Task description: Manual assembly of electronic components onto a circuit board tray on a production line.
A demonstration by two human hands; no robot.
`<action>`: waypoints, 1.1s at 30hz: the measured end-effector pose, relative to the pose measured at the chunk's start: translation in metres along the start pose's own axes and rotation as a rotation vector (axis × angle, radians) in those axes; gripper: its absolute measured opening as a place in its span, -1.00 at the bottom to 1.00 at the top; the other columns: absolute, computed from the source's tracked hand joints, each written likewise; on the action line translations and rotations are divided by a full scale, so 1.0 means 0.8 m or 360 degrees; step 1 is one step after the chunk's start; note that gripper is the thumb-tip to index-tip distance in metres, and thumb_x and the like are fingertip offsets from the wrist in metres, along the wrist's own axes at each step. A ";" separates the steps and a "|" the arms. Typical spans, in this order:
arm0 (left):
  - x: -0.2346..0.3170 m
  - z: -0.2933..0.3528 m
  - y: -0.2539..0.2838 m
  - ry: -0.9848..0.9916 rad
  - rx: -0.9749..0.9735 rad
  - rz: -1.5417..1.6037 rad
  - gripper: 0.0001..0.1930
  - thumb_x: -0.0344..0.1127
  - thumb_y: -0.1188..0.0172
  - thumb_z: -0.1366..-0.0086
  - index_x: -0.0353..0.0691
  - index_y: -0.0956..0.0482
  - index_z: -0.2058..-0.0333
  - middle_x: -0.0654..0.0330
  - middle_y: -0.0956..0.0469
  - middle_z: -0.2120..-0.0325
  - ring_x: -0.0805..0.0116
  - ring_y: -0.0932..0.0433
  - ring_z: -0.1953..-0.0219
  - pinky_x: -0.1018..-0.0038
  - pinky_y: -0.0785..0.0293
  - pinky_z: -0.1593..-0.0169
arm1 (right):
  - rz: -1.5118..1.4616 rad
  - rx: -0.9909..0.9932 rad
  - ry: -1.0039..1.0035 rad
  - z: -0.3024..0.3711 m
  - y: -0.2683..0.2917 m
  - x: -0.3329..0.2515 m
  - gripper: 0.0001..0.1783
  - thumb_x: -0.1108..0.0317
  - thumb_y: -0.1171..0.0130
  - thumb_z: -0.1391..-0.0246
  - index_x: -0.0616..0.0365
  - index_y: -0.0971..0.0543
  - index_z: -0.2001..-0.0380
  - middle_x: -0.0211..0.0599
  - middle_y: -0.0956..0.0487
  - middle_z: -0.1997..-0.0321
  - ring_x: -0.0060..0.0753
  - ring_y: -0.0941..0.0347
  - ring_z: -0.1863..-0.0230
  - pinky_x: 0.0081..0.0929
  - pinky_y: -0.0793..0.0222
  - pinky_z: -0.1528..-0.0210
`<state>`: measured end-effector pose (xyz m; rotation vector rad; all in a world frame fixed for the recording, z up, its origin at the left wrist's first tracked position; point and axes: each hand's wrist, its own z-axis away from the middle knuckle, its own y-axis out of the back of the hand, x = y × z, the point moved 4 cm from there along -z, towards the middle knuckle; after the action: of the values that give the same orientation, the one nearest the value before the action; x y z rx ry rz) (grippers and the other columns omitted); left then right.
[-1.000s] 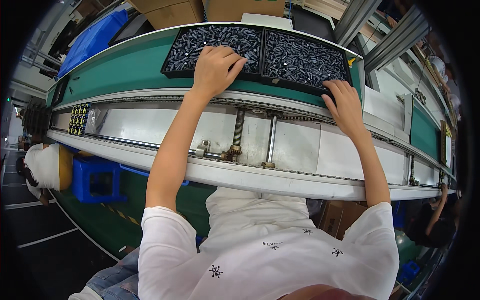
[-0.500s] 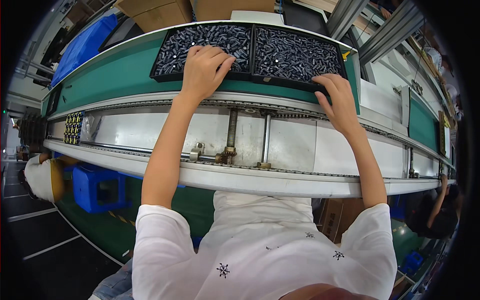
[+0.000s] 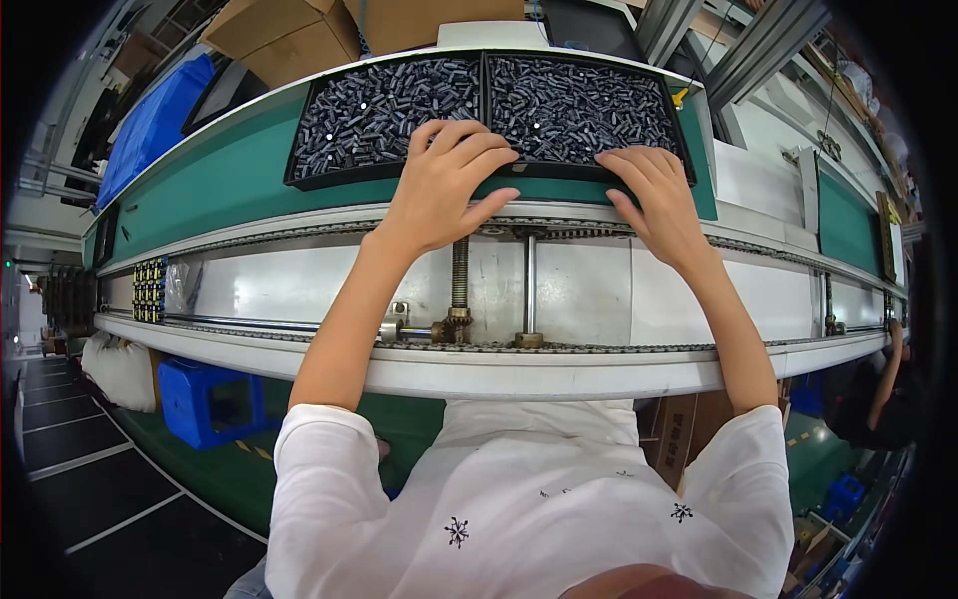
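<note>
Two shallow black trays sit side by side at the upper middle of the frame, on a green surface (image 3: 235, 160). The left tray (image 3: 339, 179) is filled across with small dark cylindrical pieces (image 3: 399, 105), with a few white spots among them; the right tray (image 3: 574, 174) holds a similar load of dark pieces (image 3: 589, 105). My left hand (image 3: 454, 187) is at the front of the trays near where they meet, its fingers curved and its thumb held apart from them. My right hand (image 3: 651, 195) is at the front rim of the right tray, fingers bent over it and thumb spread away. From this angle I can't quite tell whether my fingertips touch the pieces or only the rims.

Printed characters run along a brown carton (image 3: 677, 439) at the lower right, and dark snowflake-like prints (image 3: 456, 532) mark my white shirt (image 3: 579, 499).

The green surface stretches from the trays toward the left of the frame, and a strip of it shows between their front walls and the chain (image 3: 589, 234) across the middle. Nearer me, a pale metal rail (image 3: 549, 383) crosses below my hands, and there is a gap between my two thumbs
</note>
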<state>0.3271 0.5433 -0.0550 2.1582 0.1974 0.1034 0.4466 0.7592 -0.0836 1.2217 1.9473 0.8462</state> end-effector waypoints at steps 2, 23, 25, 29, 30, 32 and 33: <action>-0.001 0.000 -0.001 0.0025 -0.0008 0.0021 -0.68 -0.10 -0.29 -0.19 -0.13 -0.58 0.16 0.28 -0.55 0.11 0.26 -0.41 -0.10 0.18 -0.13 -0.25 | 0.0187 0.0058 0.0019 0.000 -0.002 -0.003 -0.59 0.39 -0.21 -0.08 0.10 -0.51 -0.04 -0.27 -0.53 -0.06 -0.15 -0.36 -0.17 -0.13 -0.15 -0.30; -0.014 0.003 0.006 0.0208 0.0075 0.0136 -0.76 -0.19 -0.24 -0.18 -0.10 -0.62 0.20 0.28 -0.58 0.13 0.27 -0.47 -0.05 0.17 -0.06 -0.32 | 0.0251 0.0074 -0.0003 0.014 0.000 0.013 -0.60 0.35 -0.20 -0.09 0.10 -0.52 -0.03 -0.30 -0.56 -0.05 -0.21 -0.39 -0.17 -0.14 -0.11 -0.32; -0.011 0.002 0.006 0.0191 0.0091 0.0084 -0.76 -0.21 -0.25 -0.16 -0.10 -0.62 0.19 0.29 -0.59 0.14 0.27 -0.48 -0.04 0.18 -0.06 -0.31 | 0.0276 0.0083 -0.0019 0.015 0.000 0.010 -0.60 0.36 -0.20 -0.08 0.10 -0.52 -0.03 -0.30 -0.56 -0.05 -0.21 -0.39 -0.17 -0.15 -0.11 -0.32; -0.012 0.000 0.004 0.0071 0.0128 -0.0016 -0.73 -0.22 -0.28 -0.13 -0.10 -0.62 0.17 0.29 -0.60 0.15 0.27 -0.48 -0.05 0.17 -0.06 -0.31 | 0.0311 0.0117 -0.0078 0.015 0.001 0.010 -0.59 0.38 -0.21 -0.07 0.11 -0.51 -0.03 -0.29 -0.55 -0.06 -0.19 -0.38 -0.17 -0.17 -0.12 -0.30; -0.012 0.000 0.004 0.0075 0.0122 -0.0015 -0.73 -0.22 -0.28 -0.13 -0.10 -0.62 0.17 0.29 -0.60 0.15 0.27 -0.48 -0.05 0.17 -0.06 -0.31 | 0.0299 0.0130 -0.0094 0.016 0.002 0.012 -0.59 0.39 -0.21 -0.06 0.11 -0.51 -0.03 -0.29 -0.55 -0.05 -0.18 -0.39 -0.16 -0.18 -0.12 -0.29; -0.007 0.000 0.002 0.0061 0.0101 -0.0005 -0.71 -0.20 -0.30 -0.12 -0.07 -0.61 0.16 0.30 -0.59 0.18 0.29 -0.47 -0.05 0.15 -0.08 -0.30 | 0.0284 0.0141 -0.0115 0.018 0.000 0.013 -0.59 0.41 -0.21 -0.06 0.12 -0.51 -0.03 -0.28 -0.55 -0.04 -0.18 -0.39 -0.16 -0.19 -0.12 -0.28; -0.005 -0.001 0.000 0.0052 0.0094 0.0005 -0.70 -0.19 -0.31 -0.12 -0.06 -0.60 0.15 0.30 -0.58 0.19 0.31 -0.46 -0.05 0.13 -0.08 -0.29 | 0.0273 0.0176 -0.0158 0.019 0.001 0.015 -0.60 0.42 -0.22 -0.05 0.12 -0.51 -0.01 -0.28 -0.55 -0.02 -0.17 -0.39 -0.14 -0.19 -0.12 -0.28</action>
<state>0.3234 0.5429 -0.0544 2.2167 0.2182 0.1360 0.4556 0.7730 -0.0944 1.4847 1.8505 0.7552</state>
